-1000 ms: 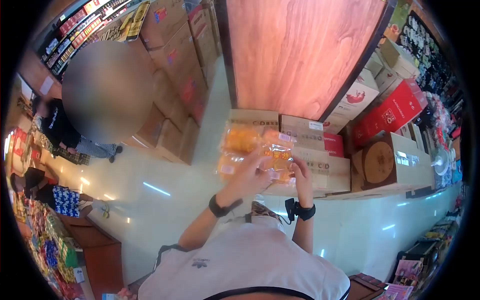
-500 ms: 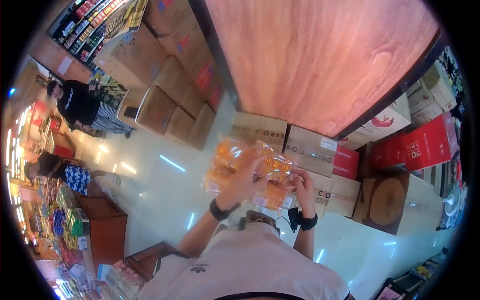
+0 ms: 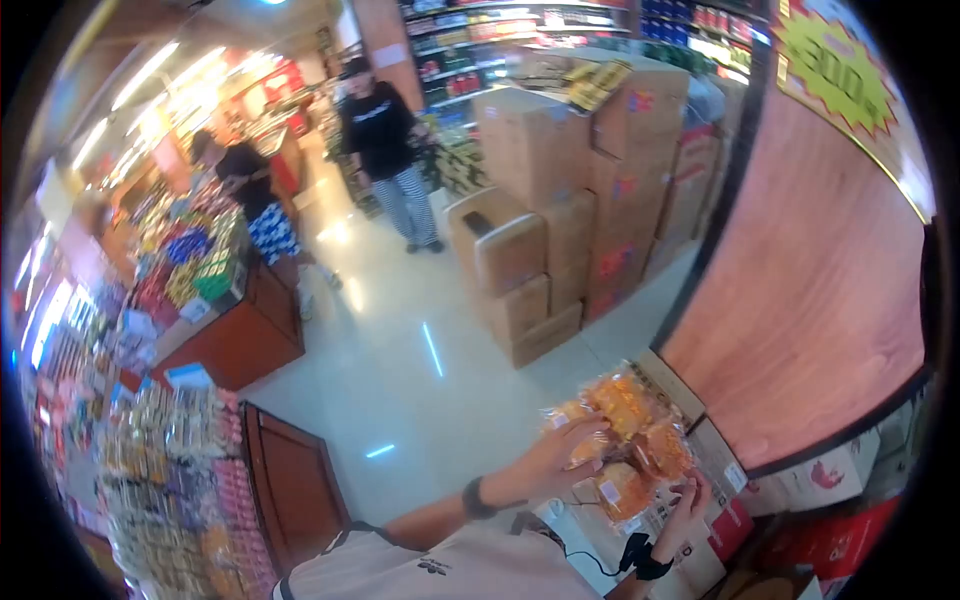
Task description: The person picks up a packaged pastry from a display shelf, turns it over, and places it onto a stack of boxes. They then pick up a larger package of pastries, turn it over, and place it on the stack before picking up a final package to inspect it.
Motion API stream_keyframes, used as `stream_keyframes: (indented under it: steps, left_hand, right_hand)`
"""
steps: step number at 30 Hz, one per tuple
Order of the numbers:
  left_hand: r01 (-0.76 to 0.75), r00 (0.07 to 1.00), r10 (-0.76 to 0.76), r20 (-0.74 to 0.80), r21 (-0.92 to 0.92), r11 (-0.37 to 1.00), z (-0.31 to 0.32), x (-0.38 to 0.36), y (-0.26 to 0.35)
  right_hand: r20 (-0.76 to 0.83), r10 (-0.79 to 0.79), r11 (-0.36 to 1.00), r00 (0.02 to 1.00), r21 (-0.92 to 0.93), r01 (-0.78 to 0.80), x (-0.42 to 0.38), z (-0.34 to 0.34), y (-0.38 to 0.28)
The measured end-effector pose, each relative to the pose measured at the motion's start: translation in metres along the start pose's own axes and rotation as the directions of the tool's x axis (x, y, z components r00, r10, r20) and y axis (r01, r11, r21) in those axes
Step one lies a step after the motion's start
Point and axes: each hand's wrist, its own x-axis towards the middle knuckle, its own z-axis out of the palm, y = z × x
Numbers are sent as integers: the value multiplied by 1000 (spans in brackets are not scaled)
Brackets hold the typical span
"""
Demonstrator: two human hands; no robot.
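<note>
Several clear plastic packets of orange-brown food, which look like packaged bread, are bunched together in front of me at the lower right. One packet (image 3: pixel 622 405) is at the far side of the bunch, a darker one (image 3: pixel 664 450) is to its right, and a labelled one (image 3: pixel 622 492) is nearest me. My left hand (image 3: pixel 562 458) is closed on the bunch from the left, its fingertips partly hidden among the wrappers. At the right edge, my right hand (image 3: pixel 688 508) has its fingers curled against a packet. Both wrists wear black bands.
Cardboard boxes (image 3: pixel 712 445) stand below the packets. A wooden panel (image 3: pixel 810 300) with a dark frame rises at the right. Tall stacked cartons (image 3: pixel 540 130) stand ahead. Two people are farther back, near a goods counter (image 3: pixel 225 330). A packed display (image 3: pixel 170 480) is at the lower left.
The view has swung left and up, so the aisle and counters show more. The packets and both hands now appear lower and farther right, with the packets more spread out.
</note>
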Motion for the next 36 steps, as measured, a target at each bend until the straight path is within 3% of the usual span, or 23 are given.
stream_keyframes:
  steps: [3,4,7,8,11,15,17,19,25,30,36]
  left_hand:
    - [3,987,-4,-158,-4,1000,-30,-62,3]
    - [12,975,-17,-221,-25,1000,-36,-84,-1]
    - [86,917,-102,-386,-58,995,-57,-159,-3]
    - [101,888,-131,-441,-91,991,-66,-183,1]
    - [136,785,-221,-578,-187,973,-84,-266,10]
    - [196,599,-312,-738,-243,950,-91,-360,9]
    - [183,526,-307,-793,-247,951,-95,-400,15]
    - [233,445,-337,-830,-257,938,-99,-438,32]
    - [258,200,-346,-916,-292,921,-102,-529,45]
    - [295,42,-390,-920,-362,884,-112,-571,47]
    - [310,-106,-441,-891,-451,837,-143,-614,28]
  right_hand:
    - [85,-41,988,996,150,28,-20,24,5]
    - [168,-70,994,983,89,55,-22,28,18]
    - [276,-145,988,950,98,122,-71,71,-34]
    - [339,-95,995,936,12,97,-86,83,-46]
    - [502,-161,986,850,112,121,-140,118,-71]
    - [677,-173,982,716,58,182,-215,157,-94]
    - [763,-129,992,633,98,83,-260,175,-115]
    - [839,-116,991,531,131,11,-297,193,-118]
    - [969,-173,985,176,173,20,-391,240,-132]
    - [987,-158,986,-7,158,45,-444,282,-128]
    - [970,-152,988,-190,145,-46,-514,354,-122]
